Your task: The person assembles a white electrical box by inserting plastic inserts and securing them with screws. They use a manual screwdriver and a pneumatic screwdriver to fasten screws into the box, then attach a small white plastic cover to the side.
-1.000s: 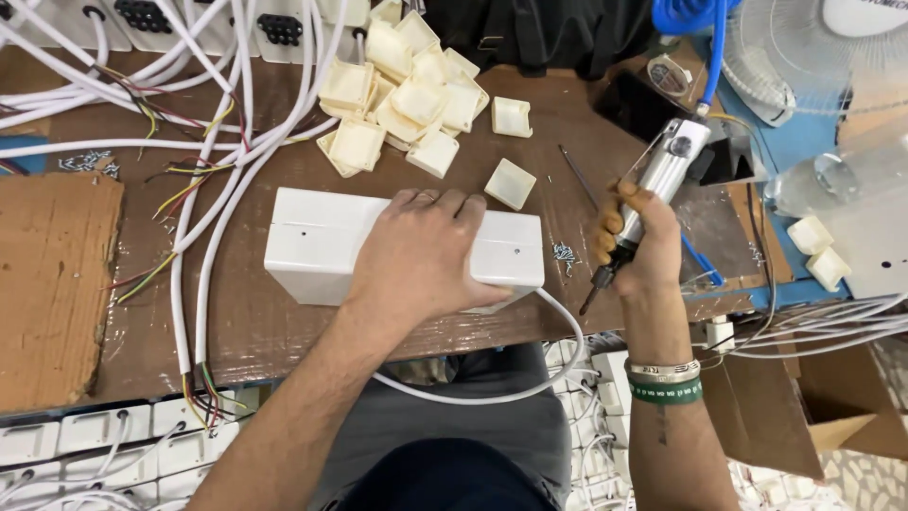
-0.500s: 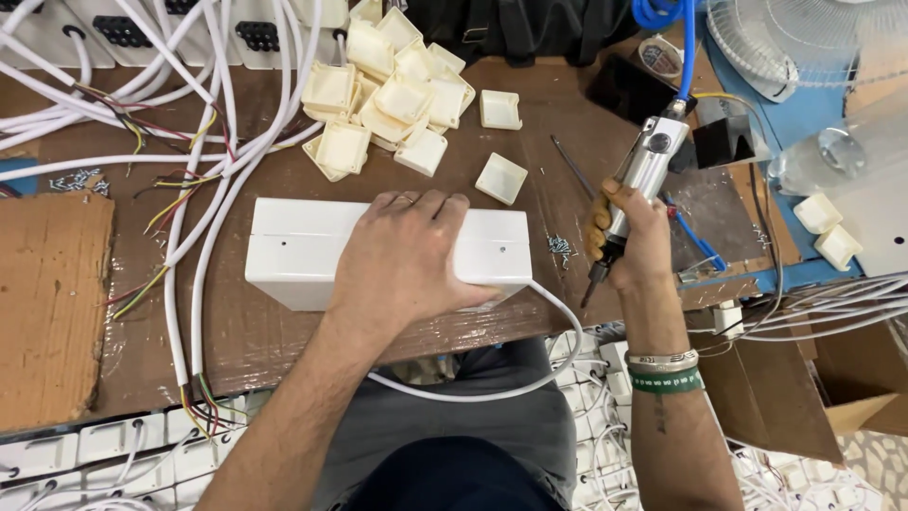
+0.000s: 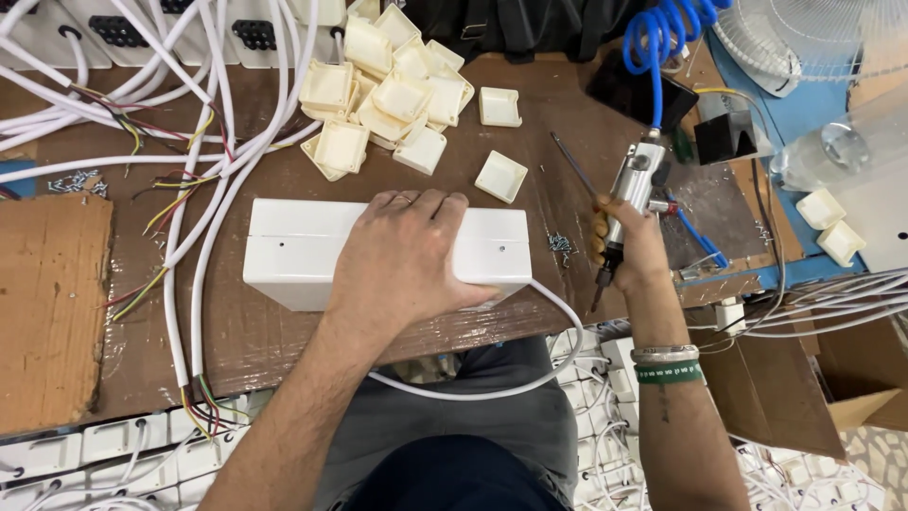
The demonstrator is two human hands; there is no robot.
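Head view: we see cables (image 3: 203, 142) at left, then our left hand (image 3: 402, 254) spread flat on the white box (image 3: 293, 251) mid-table, caps (image 3: 397, 85) behind, and our right hand (image 3: 629, 248) gripping the screwdriver (image 3: 632, 194).

My arms were bare, no sleeves. A thin ring (image 3: 404, 199) sat on one finger of my left hand (image 3: 402, 251). Behind my right hand (image 3: 632, 248), a metal bracelet (image 3: 665, 354) and green band (image 3: 670, 373) circled the wrist. I wore grey trousers (image 3: 454, 416).
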